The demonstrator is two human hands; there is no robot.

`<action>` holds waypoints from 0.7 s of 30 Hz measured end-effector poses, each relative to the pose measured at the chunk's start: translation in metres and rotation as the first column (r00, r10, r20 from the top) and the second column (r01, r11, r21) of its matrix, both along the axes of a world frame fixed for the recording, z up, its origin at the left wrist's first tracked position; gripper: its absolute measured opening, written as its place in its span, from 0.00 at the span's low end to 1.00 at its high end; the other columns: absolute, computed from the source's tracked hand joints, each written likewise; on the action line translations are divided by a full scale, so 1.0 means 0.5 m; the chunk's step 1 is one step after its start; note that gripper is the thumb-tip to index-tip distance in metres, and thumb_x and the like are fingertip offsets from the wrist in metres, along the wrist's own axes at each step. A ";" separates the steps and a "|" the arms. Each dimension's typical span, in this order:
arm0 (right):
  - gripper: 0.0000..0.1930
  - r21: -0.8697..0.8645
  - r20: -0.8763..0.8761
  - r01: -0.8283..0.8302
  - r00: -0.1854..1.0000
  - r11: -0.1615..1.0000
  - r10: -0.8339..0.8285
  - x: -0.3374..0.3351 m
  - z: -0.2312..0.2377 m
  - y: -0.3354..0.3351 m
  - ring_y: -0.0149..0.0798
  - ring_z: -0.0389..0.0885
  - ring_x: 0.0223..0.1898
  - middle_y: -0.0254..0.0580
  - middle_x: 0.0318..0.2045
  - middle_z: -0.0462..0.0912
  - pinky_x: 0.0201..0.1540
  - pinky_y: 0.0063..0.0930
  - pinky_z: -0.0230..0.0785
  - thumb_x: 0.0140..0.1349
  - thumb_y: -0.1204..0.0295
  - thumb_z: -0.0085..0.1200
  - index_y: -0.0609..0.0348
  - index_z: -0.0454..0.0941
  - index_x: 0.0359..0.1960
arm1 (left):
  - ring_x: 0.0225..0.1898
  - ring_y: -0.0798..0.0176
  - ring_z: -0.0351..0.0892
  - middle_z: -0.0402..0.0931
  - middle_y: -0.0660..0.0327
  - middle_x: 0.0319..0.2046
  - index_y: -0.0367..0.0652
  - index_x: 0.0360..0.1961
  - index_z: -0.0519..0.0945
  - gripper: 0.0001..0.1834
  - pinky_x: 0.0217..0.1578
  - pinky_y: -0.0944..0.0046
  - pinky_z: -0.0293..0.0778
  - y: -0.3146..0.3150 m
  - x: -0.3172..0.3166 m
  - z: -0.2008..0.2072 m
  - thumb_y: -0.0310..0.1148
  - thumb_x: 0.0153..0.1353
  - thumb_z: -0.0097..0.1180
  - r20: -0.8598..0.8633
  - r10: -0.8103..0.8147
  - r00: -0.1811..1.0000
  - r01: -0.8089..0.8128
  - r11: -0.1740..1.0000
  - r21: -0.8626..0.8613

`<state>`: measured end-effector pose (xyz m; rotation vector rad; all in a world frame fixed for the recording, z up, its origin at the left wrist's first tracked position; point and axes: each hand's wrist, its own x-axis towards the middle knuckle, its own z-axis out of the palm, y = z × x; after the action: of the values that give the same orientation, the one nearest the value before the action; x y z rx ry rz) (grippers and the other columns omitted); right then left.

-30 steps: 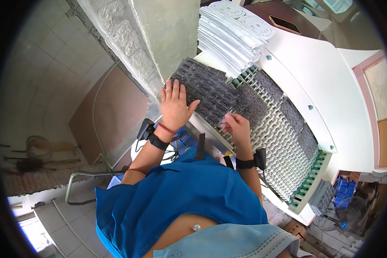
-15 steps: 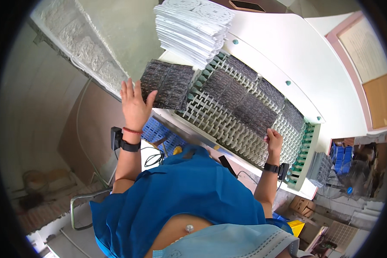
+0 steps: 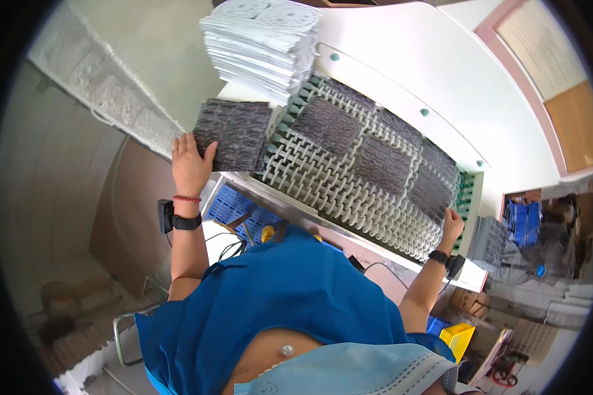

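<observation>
Several dark, thin square panels with a fine light pattern lie on a bed of pale ringed rollers [image 3: 339, 187], in two rows. My right hand [image 3: 452, 227] is closed, its fingertips pinching the near right corner of the rightmost panel [image 3: 431, 191] in the nearer row. Another panel [image 3: 384, 164] lies just left of that one. At the left end of the rollers rests a larger piece of the same dark panels [image 3: 237, 135]; whether it is one sheet or a pile I cannot tell. My left hand [image 3: 191, 164] lies flat with fingers stretched against its left edge.
A tall stack of white printed sheets [image 3: 260, 56] stands behind the dark panels at left. White machine casing [image 3: 382, 39] borders the rollers at the back. A blue slatted crate [image 3: 234, 204] sits below the machine's near edge. Grey panels [image 3: 487, 240] stand beyond the right end.
My right hand has moved right along the rollers, and a panel now lies farther right, separate from its neighbour. My left hand stays at the dark panels on the left. The view has shifted slightly.
</observation>
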<state>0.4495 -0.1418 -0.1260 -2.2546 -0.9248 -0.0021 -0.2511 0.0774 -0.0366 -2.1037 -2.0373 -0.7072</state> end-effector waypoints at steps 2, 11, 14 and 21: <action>0.17 0.076 -0.055 -0.022 0.998 0.997 0.026 -0.117 0.024 0.048 0.30 0.80 0.29 0.42 0.28 0.84 0.35 0.24 0.71 0.59 0.63 0.61 0.68 0.83 0.39 | 0.61 0.34 0.63 0.68 0.40 0.57 0.29 0.55 0.71 0.37 0.61 0.44 0.60 -0.006 0.002 -0.024 0.55 0.59 0.55 -0.083 0.006 0.997 -0.003 0.999 0.035; 0.13 0.385 -0.791 -0.465 0.278 0.797 0.545 -0.774 0.119 0.252 0.27 0.77 0.23 0.35 0.25 0.81 0.28 0.20 0.73 0.63 0.67 0.58 0.66 0.81 0.41 | 0.64 0.36 0.60 0.68 0.42 0.58 0.30 0.53 0.74 0.38 0.62 0.36 0.55 -0.102 0.074 -0.011 0.57 0.55 0.57 -0.042 -0.103 0.994 0.106 0.991 0.080; 0.11 0.453 -0.852 -0.401 0.067 0.796 0.519 -0.828 0.097 0.269 0.28 0.78 0.23 0.35 0.24 0.80 0.28 0.21 0.75 0.62 0.68 0.59 0.66 0.80 0.38 | 0.64 0.36 0.60 0.68 0.42 0.58 0.31 0.52 0.75 0.38 0.62 0.36 0.54 -0.120 0.080 0.000 0.57 0.55 0.57 -0.037 -0.152 0.988 0.155 0.985 0.076; 0.08 0.393 -0.859 -0.216 0.259 0.894 0.441 -0.710 0.044 0.155 0.27 0.75 0.19 0.32 0.21 0.77 0.23 0.19 0.71 0.61 0.71 0.59 0.65 0.80 0.35 | 0.66 0.35 0.57 0.64 0.41 0.60 0.33 0.53 0.73 0.30 0.62 0.44 0.60 -0.143 0.042 0.057 0.41 0.53 0.66 0.162 -0.331 0.929 0.307 0.938 0.159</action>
<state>0.0947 -0.0645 -0.1041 -1.3571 -0.6224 1.2557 -0.2303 0.0059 -0.0083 -2.3968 -1.6840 -1.0934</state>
